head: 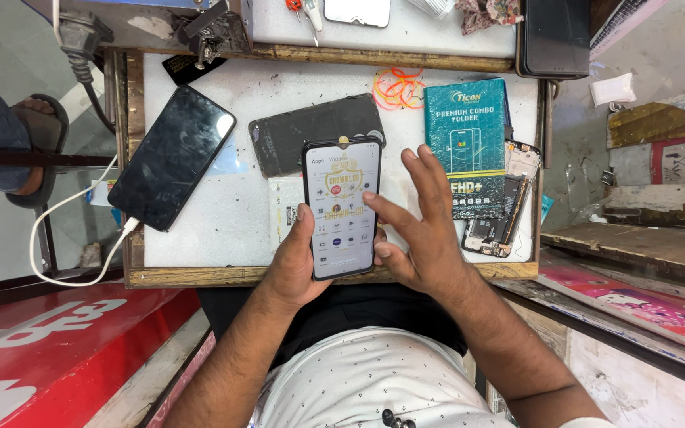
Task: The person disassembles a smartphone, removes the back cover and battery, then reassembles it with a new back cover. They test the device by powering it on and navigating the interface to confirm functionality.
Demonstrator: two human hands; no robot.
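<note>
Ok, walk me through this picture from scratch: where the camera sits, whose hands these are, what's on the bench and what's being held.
There is only one picture, taken by a camera worn on a person's head and looking down at their own lap and workbench. No machine is involved, only two bare hands.

The left hand holds a lit smartphone upright, its screen showing rows of app icons. The right hand is open beside it, fingers spread, one finger stretched toward the screen; whether it touches the glass I cannot tell.

On the white work tray lie a dark phone plugged into a white cable, a detached black screen panel, a teal box, an opened phone with its circuitry showing, and some orange rubber bands. Another person's sandalled foot shows at the left.
</note>
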